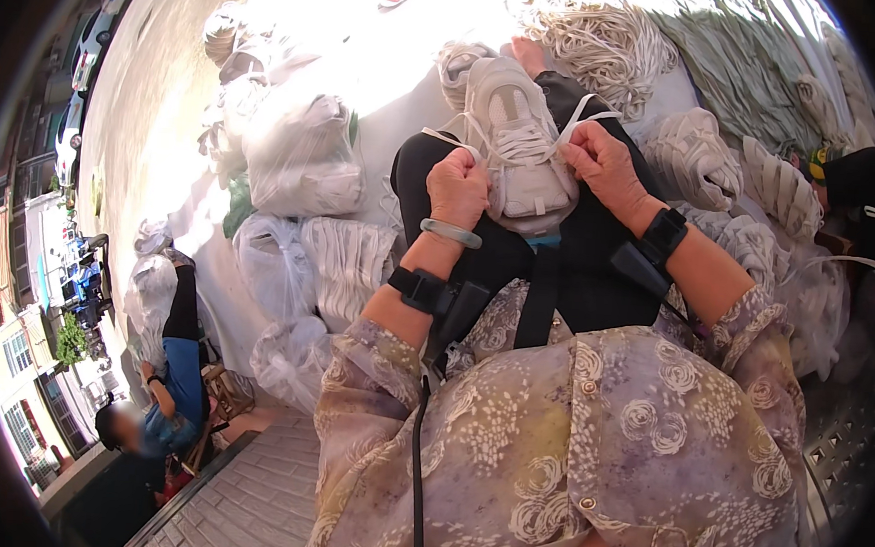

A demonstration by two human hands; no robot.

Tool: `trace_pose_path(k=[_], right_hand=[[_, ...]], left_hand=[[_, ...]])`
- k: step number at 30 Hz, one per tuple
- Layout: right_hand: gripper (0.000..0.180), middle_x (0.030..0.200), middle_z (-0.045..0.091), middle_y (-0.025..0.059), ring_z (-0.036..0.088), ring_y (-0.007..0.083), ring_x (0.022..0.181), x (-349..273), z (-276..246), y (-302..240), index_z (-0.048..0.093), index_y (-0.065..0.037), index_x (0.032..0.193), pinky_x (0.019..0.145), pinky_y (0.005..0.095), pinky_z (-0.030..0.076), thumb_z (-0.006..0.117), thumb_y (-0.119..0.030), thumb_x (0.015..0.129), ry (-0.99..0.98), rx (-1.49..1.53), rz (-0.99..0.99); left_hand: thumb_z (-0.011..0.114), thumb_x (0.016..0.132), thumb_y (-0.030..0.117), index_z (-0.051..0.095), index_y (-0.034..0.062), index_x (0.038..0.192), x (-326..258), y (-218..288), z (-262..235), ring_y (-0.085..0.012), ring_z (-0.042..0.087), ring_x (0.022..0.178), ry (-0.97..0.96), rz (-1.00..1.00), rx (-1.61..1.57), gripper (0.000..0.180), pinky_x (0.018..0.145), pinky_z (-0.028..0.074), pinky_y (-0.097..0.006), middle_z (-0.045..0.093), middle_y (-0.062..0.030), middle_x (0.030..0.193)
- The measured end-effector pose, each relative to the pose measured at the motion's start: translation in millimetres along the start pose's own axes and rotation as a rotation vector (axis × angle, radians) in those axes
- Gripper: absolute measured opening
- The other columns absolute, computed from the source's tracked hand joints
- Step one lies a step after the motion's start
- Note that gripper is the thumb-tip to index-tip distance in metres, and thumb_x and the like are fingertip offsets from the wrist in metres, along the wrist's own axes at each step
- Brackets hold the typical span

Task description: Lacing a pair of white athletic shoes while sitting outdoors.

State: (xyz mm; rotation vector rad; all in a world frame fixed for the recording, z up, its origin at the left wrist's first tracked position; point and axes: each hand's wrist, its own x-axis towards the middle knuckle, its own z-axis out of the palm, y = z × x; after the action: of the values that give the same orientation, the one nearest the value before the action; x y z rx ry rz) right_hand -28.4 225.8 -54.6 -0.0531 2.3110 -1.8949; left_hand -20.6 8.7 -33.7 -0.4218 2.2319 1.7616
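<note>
On my lap, between my knees, rests a pale off-white sneaker (509, 89), its toe pointing away from me and its tongue (531, 191) toward me. White shoelace (518, 146) crosses over its front. My left hand (458, 188), with a pale bangle at the wrist, pinches one lace end at the left side of the shoe. The other lace end (593, 114) is pinched in my right hand (602, 163), at the shoe's right side; it loops up above the fingers. Both hands are closed and close to the shoe. The lace's lower holes are partly hidden by the lace itself.
Clear plastic bags (304, 160) of pale goods and stacked pale pieces (348, 263) lie to my left. A heap of loose laces (612, 46) is ahead, with bundled sneakers (695, 157) at right. Another person (171, 408) sits far left.
</note>
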Motion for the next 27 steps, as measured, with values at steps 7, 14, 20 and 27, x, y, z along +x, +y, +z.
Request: trace_pose_path(k=[7, 14, 20, 27], right_hand=[[0.018, 0.061, 0.052, 0.0003, 0.048, 0.0064, 0.054, -1, 0, -3, 0.051, -0.004, 0.081, 0.05, 0.0223, 0.041, 0.062, -0.017, 0.083, -0.003, 0.024, -0.007], [0.018, 0.061, 0.053, -0.0001, 0.049, 0.0054, 0.054, -4, -2, -15, 0.054, -0.003, 0.078, 0.05, 0.0222, 0.042, 0.06, -0.019, 0.085, 0.035, 0.075, 0.036], [0.015, 0.06, 0.052, 0.0048, 0.051, 0.0121, 0.053, -5, -6, -19, 0.055, -0.003, 0.077, 0.051, 0.027, 0.042, 0.06, -0.016, 0.083, 0.106, -0.173, -0.188], [0.007, 0.074, 0.059, 0.007, 0.059, 0.0263, 0.07, -2, 17, -49, 0.058, -0.007, 0.077, 0.061, 0.0336, 0.046, 0.059, -0.014, 0.075, -0.12, -0.485, -0.455]], left_hand=[[0.056, 0.081, 0.008, 0.052, 0.0016, 0.068, -4, -6, 3, -0.0112, 0.052, 0.045, 0.157, 0.408, 0.436, 0.015, 0.044, 0.041, -0.027, 0.053, -0.0033, 0.054], [0.063, 0.074, 0.014, 0.053, 0.0018, 0.068, 2, 5, 5, -0.0222, 0.056, 0.05, 0.189, 0.573, 0.621, 0.017, 0.052, 0.043, -0.032, 0.054, -0.0075, 0.053], [0.071, 0.068, 0.022, 0.053, 0.0041, 0.086, -25, 22, 6, -0.0254, 0.058, 0.061, 0.127, 0.456, 0.651, 0.031, 0.057, 0.045, -0.032, 0.059, -0.007, 0.068], [0.067, 0.07, 0.021, 0.056, 0.0002, 0.098, -19, -2, 6, -0.0234, 0.059, 0.062, 0.136, 0.611, 0.742, 0.037, 0.06, 0.047, -0.031, 0.06, -0.0084, 0.07]])
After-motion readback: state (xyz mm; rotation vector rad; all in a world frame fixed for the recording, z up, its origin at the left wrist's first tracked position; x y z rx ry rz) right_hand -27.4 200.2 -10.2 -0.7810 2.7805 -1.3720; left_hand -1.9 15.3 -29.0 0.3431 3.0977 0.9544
